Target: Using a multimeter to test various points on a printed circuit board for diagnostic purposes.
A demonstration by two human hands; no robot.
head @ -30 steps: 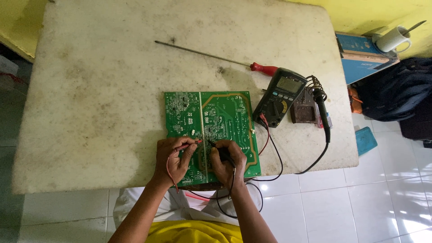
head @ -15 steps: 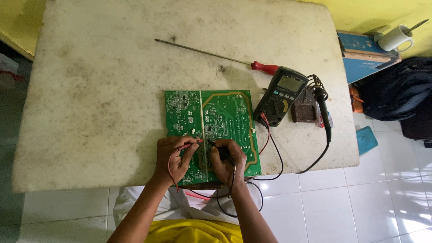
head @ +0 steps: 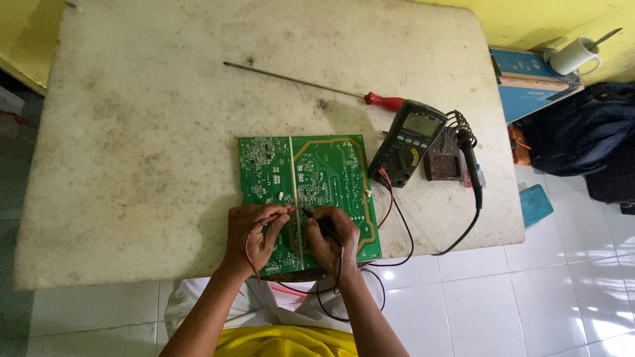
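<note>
A green circuit board [head: 317,172] lies flat near the front edge of a worn white table [head: 165,132]. My left hand [head: 250,233] pinches a red test probe [head: 281,211] with its tip on the board. Close beside it, my right hand [head: 334,238] grips a black test probe [head: 317,221], tip also down on the board. Red and black leads run from both probes to a dark multimeter [head: 409,142] standing just right of the board.
A long screwdriver with a red handle [head: 311,84] lies behind the board. A soldering iron in its stand [head: 463,149] sits right of the meter. Beside the table are blue boxes [head: 529,82], a white mug [head: 575,56] and a dark bag [head: 582,132].
</note>
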